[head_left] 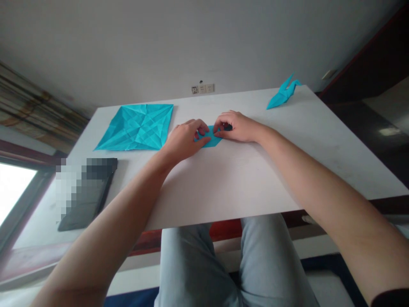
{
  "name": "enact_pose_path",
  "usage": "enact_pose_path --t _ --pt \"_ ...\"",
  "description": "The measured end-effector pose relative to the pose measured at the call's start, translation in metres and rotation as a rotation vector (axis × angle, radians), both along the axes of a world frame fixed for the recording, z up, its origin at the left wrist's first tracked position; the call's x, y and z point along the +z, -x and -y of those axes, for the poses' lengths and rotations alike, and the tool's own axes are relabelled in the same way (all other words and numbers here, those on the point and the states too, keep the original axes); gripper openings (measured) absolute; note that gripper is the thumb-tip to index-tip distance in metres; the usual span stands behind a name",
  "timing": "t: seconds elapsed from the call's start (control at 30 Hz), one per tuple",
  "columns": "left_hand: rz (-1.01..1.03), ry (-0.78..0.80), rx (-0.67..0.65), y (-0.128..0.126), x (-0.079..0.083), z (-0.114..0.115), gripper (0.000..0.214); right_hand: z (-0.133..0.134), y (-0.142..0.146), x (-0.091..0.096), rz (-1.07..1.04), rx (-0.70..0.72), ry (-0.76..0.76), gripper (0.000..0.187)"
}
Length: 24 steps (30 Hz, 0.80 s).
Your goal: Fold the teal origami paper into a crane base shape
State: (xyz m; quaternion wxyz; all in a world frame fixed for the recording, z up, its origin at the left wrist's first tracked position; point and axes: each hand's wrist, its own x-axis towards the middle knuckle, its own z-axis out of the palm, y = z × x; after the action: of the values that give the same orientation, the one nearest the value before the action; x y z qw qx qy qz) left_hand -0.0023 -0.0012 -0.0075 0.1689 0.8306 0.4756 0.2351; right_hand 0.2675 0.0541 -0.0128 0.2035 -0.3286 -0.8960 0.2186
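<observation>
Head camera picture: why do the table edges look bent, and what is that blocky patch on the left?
In the head view the wide lens bows the table and stretches the forearms near the bottom edge. The blocky patch is pixelation laid over part of a dark flat object. Light is soft and even, with bright daylight at the window. Both hands, left and right, and the blue paper are sharp.
</observation>
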Motion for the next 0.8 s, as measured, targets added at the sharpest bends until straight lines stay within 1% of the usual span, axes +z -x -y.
enact_pose_path --t 0.07,0.13,0.23,0.3,0.33,0.43,0.53,0.6,0.8 --pt "-0.026 0.012 0.014 0.001 0.0 0.0 0.024 0.0 0.0 -0.002 0.009 -0.042 -0.022 0.024" --pt "-0.077 0.021 0.056 0.001 0.001 0.001 0.025 0.0 -0.001 -0.004 0.024 -0.114 -0.038 0.03" --pt "-0.141 0.02 0.183 0.001 0.0 0.004 0.039 0.0 -0.002 -0.008 0.039 -0.19 -0.03 0.041" --pt "-0.143 0.006 0.242 0.002 -0.001 0.004 0.051 0.0 -0.001 -0.008 0.028 -0.192 -0.022 0.043" --pt "-0.135 0.002 0.247 0.003 -0.002 0.004 0.053 0.0 0.0 -0.008 0.017 -0.186 -0.018 0.041" --pt "-0.102 0.006 0.168 0.004 -0.003 0.001 0.046 -0.001 0.001 -0.005 -0.005 -0.169 -0.027 0.034" --pt "-0.045 0.007 0.038 0.004 -0.001 -0.001 0.034 -0.003 -0.002 -0.002 0.013 -0.178 -0.098 0.033" --pt "-0.01 0.006 -0.02 0.003 0.001 -0.001 0.03 -0.004 -0.004 0.0 0.026 -0.188 -0.138 0.033" --pt "0.047 0.0 -0.088 0.0 0.004 0.002 0.027 -0.001 -0.003 0.003 0.022 -0.122 -0.085 0.023"
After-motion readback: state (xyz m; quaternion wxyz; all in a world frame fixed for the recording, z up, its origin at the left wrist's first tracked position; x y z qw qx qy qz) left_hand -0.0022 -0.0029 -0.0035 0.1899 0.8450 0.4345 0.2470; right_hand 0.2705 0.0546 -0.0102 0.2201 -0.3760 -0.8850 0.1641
